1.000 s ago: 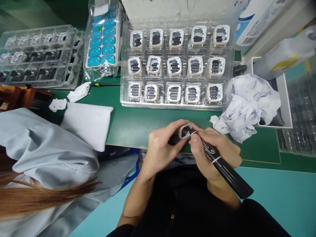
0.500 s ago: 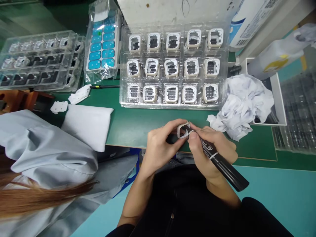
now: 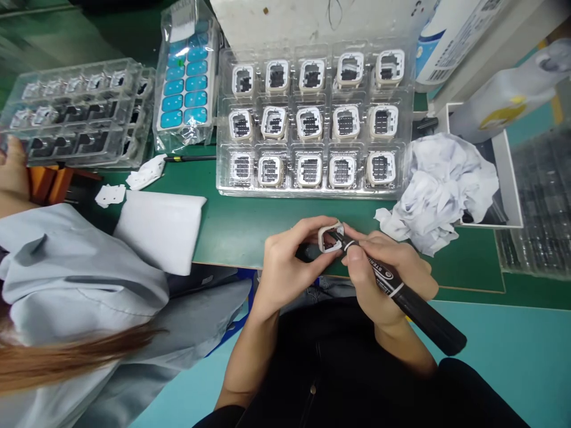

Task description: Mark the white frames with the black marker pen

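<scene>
— Connector housing [image 3: 331, 237], small, white-rimmed and squarish: where is it?

— It sits pinched in the fingertips of the left hand [image 3: 288, 264], held just above the near edge of the green mat [image 3: 241, 223], with its open face turned up and toward the right hand.

— How are the arms posed?

— Both forearms rise from the lower middle of the view and angle toward each other, so the hands meet in front of the body. The left wrist bends inward, thumb and forefinger closed around the housing's sides.

— And the right hand?

— The right hand [image 3: 388, 279] is curled tight around a black marker [image 3: 401, 294] in a writing grip. The marker slants down to the right, and its tip touches inside the housing's opening.

— What lies nearby?

— Beyond the hands, a clear tray [image 3: 312, 190] holds three rows of similar housings. Crumpled white paper [image 3: 439, 190] lies just right of it. At far left, another person's grey sleeve [image 3: 84, 279] covers the table edge.
</scene>
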### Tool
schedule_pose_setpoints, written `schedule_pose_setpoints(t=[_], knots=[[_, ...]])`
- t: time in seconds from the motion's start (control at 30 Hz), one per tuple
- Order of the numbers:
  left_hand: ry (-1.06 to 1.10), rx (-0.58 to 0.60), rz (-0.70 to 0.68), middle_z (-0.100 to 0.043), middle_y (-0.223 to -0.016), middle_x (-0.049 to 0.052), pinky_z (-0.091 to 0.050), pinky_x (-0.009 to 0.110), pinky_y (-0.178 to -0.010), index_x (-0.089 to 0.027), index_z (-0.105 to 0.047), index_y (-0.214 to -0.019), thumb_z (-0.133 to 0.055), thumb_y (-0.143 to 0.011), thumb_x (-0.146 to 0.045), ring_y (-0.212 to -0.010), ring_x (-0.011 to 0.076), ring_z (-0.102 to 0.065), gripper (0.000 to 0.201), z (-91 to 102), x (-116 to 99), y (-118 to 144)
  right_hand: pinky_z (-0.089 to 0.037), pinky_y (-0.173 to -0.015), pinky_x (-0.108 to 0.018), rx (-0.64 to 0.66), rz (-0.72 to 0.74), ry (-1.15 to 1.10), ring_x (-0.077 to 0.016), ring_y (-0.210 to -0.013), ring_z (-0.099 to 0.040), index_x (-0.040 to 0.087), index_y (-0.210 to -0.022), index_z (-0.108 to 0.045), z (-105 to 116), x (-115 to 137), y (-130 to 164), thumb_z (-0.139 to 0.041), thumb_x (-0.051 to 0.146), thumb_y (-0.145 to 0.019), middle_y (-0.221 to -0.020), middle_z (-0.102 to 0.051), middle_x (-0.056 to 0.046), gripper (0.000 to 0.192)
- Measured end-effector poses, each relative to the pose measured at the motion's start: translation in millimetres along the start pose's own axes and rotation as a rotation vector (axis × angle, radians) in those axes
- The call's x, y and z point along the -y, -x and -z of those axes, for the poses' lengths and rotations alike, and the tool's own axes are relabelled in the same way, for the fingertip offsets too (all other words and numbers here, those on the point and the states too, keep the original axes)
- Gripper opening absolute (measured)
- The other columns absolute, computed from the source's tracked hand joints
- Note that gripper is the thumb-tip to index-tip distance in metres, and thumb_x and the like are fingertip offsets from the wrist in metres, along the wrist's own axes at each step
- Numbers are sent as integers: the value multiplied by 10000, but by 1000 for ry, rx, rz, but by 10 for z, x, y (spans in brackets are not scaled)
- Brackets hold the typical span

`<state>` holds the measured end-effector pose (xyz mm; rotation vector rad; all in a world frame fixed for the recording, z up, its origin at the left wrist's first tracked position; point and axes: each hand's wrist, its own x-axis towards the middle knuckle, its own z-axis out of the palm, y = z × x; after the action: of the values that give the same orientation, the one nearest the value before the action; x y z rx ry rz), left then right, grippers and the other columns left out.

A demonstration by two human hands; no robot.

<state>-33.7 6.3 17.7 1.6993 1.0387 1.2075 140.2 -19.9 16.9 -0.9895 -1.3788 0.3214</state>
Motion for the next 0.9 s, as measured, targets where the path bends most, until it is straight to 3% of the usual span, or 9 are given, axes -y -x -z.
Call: schedule_pose_setpoints(t=[0.2, 0.57, 0.77, 0.9], knots=[[-97, 6, -26, -921, -1307, 13, -742, 206, -1011, -278, -841, -1431, -953, -1041, -121, -1069, 154, -916, 435, -1, 1, 26, -797, -893, -352, 17, 15, 79, -240, -899, -905, 214, -1132, -766, 0, 33, -27, -843, 66, -1074, -883, -805, -4, 176], [-126, 12, -46, -922, -1320, -1, -723, 189, -1001, -283, -827, -1437, -948, -1048, -113, -1053, 135, -910, 442, -8, 2, 30, -788, -896, -343, -7, -9, 104, -233, -879, -907, 228, -1110, -761, -19, 34, -16, -850, 96, -1084, -876, -794, 16, 161], [-159, 11, -62, -931, -1300, 3, -736, 215, -1000, -276, -835, -1428, -948, -1059, -146, -1027, 146, -914, 407, -25, -5, 26, -792, -846, -365, -3, -7, 171, -293, -991, -936, 264, -1159, -781, -34, 50, -23, -854, 111, -1086, -966, -854, -5, 184], [-170, 9, -44, -937, -1260, 20, -760, 255, -965, -272, -856, -1408, -943, -1066, -186, -995, 175, -918, 364, -18, 0, 20, -783, -834, -371, 2, -25, 164, -287, -948, -932, 260, -1109, -770, -37, 51, -34, -837, 102, -1083, -954, -863, -5, 173]])
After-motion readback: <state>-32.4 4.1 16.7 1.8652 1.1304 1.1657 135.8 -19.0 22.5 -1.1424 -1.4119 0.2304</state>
